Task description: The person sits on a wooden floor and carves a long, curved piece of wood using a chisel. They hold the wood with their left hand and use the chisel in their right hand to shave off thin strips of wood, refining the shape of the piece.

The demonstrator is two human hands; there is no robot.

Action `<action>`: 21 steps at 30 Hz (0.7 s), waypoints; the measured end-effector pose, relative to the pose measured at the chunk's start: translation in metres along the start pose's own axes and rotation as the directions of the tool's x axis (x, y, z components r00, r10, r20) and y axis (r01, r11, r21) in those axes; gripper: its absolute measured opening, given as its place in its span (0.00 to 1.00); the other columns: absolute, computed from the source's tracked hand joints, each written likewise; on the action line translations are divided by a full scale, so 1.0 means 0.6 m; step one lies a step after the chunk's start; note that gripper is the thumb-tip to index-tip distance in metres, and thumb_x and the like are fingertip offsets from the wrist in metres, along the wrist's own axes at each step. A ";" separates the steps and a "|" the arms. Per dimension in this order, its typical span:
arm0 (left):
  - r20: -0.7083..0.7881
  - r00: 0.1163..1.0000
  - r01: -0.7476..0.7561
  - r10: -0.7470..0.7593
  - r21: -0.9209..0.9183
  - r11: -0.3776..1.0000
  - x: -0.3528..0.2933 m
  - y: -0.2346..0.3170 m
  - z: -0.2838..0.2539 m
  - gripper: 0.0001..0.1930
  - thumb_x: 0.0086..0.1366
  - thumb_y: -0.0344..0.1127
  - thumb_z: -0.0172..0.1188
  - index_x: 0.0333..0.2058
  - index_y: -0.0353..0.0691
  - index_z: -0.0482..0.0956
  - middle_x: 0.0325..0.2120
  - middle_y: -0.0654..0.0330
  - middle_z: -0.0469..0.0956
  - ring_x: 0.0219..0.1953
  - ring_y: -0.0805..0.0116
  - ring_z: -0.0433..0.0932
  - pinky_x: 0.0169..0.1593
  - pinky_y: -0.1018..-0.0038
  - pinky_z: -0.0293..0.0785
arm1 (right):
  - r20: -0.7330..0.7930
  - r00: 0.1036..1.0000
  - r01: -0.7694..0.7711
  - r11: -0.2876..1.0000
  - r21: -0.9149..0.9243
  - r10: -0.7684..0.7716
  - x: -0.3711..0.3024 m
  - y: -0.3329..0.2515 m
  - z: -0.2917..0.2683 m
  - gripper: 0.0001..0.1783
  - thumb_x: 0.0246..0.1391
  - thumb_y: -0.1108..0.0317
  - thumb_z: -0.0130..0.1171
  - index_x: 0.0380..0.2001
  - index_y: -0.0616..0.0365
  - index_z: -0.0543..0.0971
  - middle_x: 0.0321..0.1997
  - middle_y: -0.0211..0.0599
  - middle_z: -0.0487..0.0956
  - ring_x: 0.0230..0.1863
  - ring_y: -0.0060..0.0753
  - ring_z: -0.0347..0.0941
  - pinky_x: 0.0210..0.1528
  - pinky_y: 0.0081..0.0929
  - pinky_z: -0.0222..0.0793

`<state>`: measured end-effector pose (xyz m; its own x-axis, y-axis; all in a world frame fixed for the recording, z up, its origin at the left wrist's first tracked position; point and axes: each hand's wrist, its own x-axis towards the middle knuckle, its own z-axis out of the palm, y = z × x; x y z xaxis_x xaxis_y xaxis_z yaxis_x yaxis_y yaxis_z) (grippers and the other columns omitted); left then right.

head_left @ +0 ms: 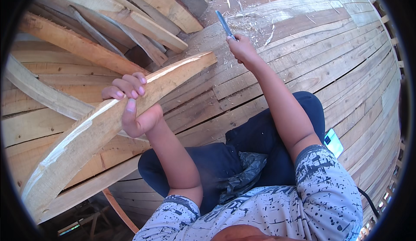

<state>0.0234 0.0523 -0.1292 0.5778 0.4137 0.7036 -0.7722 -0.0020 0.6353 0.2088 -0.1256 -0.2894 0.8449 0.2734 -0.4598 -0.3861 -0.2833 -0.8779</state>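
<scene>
A long curved timber [93,130] slants across the left side, its upper edge showing pale, freshly cut wood. My left hand [135,98] grips it near the middle, with the fingers over the top edge and the thumb on the near face. Out ahead and to the right, my right hand [242,49] is closed round the handle of a knife [223,23]. Its narrow blade points up and away, apart from the timber. Thin wood shavings [255,26] lie scattered on the planks around and beyond the blade.
More boards and curved timbers [117,20] are stacked at the upper left. Long planks [277,74] form the floor. A phone [333,143] lies by my right knee. Crumpled dark plastic [247,169] rests in my lap. At the lower left, a gap [82,217] opens below the planks.
</scene>
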 end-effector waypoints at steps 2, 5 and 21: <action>-0.006 1.000 -0.002 0.002 0.001 1.000 0.000 0.000 0.000 0.13 0.51 0.29 0.52 0.37 0.44 0.70 0.25 0.63 0.67 0.29 0.69 0.67 0.44 0.65 0.65 | -0.075 0.994 0.055 0.975 -0.214 -0.073 0.012 0.001 -0.006 0.17 0.60 0.62 0.51 0.43 0.64 0.78 0.35 0.48 0.82 0.38 0.48 0.80 0.40 0.38 0.74; -0.029 0.999 -0.014 0.014 -0.002 1.000 -0.001 0.001 -0.004 0.13 0.49 0.29 0.53 0.37 0.44 0.69 0.25 0.61 0.67 0.29 0.69 0.67 0.43 0.64 0.66 | 0.014 1.000 0.026 0.946 -0.323 -0.023 0.017 0.003 -0.014 0.17 0.55 0.68 0.51 0.45 0.65 0.78 0.43 0.58 0.81 0.50 0.58 0.77 0.53 0.41 0.70; -0.384 0.905 -0.146 0.185 0.129 0.981 0.012 0.090 -0.063 0.13 0.45 0.32 0.53 0.34 0.48 0.69 0.23 0.65 0.68 0.28 0.68 0.67 0.46 0.62 0.64 | 0.402 0.855 0.518 0.540 -0.664 -0.326 -0.017 0.048 0.026 0.09 0.51 0.65 0.66 0.37 0.47 0.86 0.36 0.42 0.84 0.41 0.48 0.80 0.47 0.41 0.74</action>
<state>-0.0240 0.0897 -0.1016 0.2782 0.7234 0.6319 -0.8077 -0.1799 0.5615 0.1833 -0.1219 -0.3123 0.6995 0.6963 -0.1608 0.4750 -0.6212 -0.6232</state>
